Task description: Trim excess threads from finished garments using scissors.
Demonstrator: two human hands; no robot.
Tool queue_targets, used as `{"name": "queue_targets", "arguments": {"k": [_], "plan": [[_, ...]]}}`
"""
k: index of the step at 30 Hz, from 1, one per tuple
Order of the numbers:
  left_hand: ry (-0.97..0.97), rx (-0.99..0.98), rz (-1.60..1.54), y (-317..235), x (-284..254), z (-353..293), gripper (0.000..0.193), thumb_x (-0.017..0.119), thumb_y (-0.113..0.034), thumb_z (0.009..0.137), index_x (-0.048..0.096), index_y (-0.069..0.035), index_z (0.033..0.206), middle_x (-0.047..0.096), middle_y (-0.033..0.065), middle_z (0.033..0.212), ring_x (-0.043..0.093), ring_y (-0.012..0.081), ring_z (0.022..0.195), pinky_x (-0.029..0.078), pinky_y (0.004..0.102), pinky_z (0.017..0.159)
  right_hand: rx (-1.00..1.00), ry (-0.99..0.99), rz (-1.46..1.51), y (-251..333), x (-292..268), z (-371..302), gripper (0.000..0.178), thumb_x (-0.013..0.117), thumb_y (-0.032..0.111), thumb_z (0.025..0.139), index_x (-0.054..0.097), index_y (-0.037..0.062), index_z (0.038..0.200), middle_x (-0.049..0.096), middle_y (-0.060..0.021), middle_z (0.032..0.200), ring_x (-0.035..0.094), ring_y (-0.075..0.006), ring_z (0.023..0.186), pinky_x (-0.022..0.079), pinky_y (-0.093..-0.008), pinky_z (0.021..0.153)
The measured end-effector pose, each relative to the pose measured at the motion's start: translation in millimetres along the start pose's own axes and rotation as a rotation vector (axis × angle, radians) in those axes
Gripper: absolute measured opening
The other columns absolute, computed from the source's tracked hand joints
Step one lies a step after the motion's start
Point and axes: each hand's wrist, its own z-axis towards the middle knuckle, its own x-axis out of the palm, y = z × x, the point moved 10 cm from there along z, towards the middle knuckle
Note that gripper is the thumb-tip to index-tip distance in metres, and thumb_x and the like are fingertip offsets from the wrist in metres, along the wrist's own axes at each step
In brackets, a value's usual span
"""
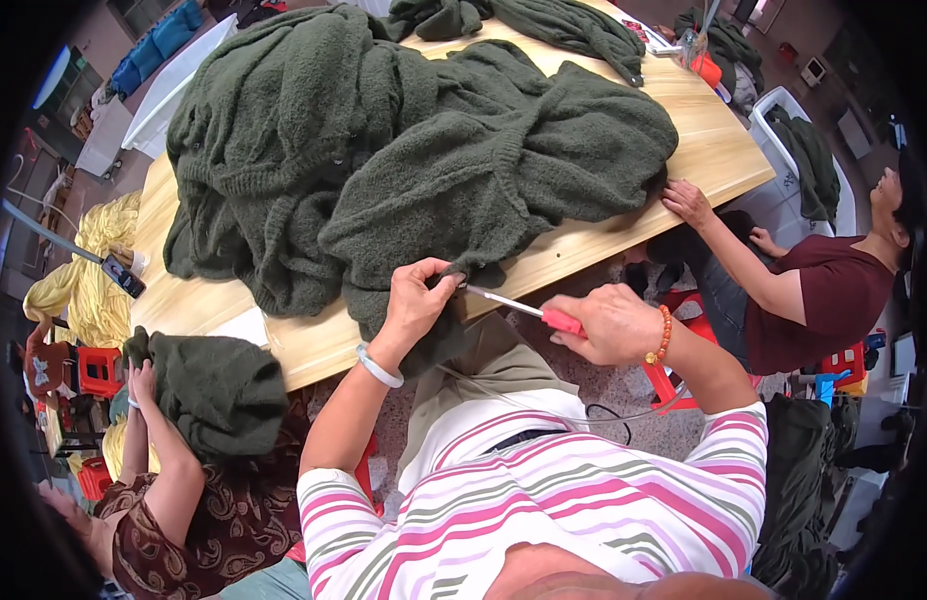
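My left hand (413, 308) is closed in a pinch on the edge of a dark green knitted garment (433, 190), just off the near edge of the table. Part of the cloth hangs below that hand. In my right hand (623, 325) is a slim tool with a red handle (561, 322) and a straight metal shaft. The shaft points left, and its tip meets the cloth at my left fingertips. The exact shape of the tip is too small to make out.
More green knitwear (293, 100) is heaped over the wooden table (723, 140). A person at the left (173, 480) holds a green garment; another person (833, 290) sits at the right with a hand on the table edge. White bins (768, 105) and red stools (101, 370) stand around.
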Motion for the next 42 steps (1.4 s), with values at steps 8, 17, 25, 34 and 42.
{"name": "queue_targets", "arguments": {"k": [8,17,25,34,42], "plan": [[0.192,-0.345,-0.665,-3.0,10.7,12.7,0.012,0.063,-0.009,0.088,0.063,0.000,0.097,0.066,0.0021,0.087,0.061,0.0071,0.078,0.049,0.0212,0.071,-0.248,-0.261,0.391,4.0,-34.0,56.1,0.076,0.065,0.013,0.080,0.025,0.0132,0.145,0.064,-0.0131,0.085,0.065,-0.0283,0.082,0.049,-0.0362,0.077],[0.295,-0.345,-0.617,-7.1,-15.7,-18.9,0.021,0.060,-0.004,0.086,0.060,0.002,0.106,0.065,0.0046,0.096,0.062,0.0091,0.081,0.051,0.0232,0.075,-0.305,-0.102,0.653,-1.5,-38.5,111.8,0.020,0.064,0.014,0.086,0.060,0.0012,0.102,0.061,-0.0020,0.069,0.058,-0.0077,0.062,0.048,-0.0241,0.058],[-0.324,0.295,0.587,-79.9,-87.1,-9.8,0.034,0.055,0.002,0.076,0.057,-0.002,0.110,0.058,0.0143,0.102,0.057,0.0269,0.094,0.046,0.0358,0.083,-0.084,-0.324,0.589,-70.5,-49.1,97.2,0.027,0.064,0.024,0.085,0.061,0.0042,0.103,0.062,-0.0073,0.067,0.061,-0.0141,0.061,0.049,-0.0304,0.063],[0.024,0.610,1.163,-83.7,92.5,19.0,0.050,0.072,-0.025,0.067,0.055,-0.004,0.109,0.051,0.0100,0.097,0.050,0.0235,0.089,0.039,0.0355,0.071,-0.061,-0.399,0.580,-97.5,-33.3,58.1,0.028,0.061,0.018,0.088,0.058,0.0033,0.112,0.060,-0.0038,0.069,0.057,-0.0085,0.062,0.048,-0.0261,0.060],[0.090,0.019,0.378,-35.4,46.1,63.7,0.012,0.063,-0.006,0.082,0.066,0.001,0.092,0.065,0.0067,0.077,0.062,0.0150,0.070,0.050,0.0282,0.064,0.047,-0.428,0.631,-121.3,-26.3,16.4,0.029,0.059,0.015,0.087,0.058,0.0025,0.114,0.060,-0.0052,0.070,0.059,-0.0105,0.062,0.048,-0.0266,0.061]]}}
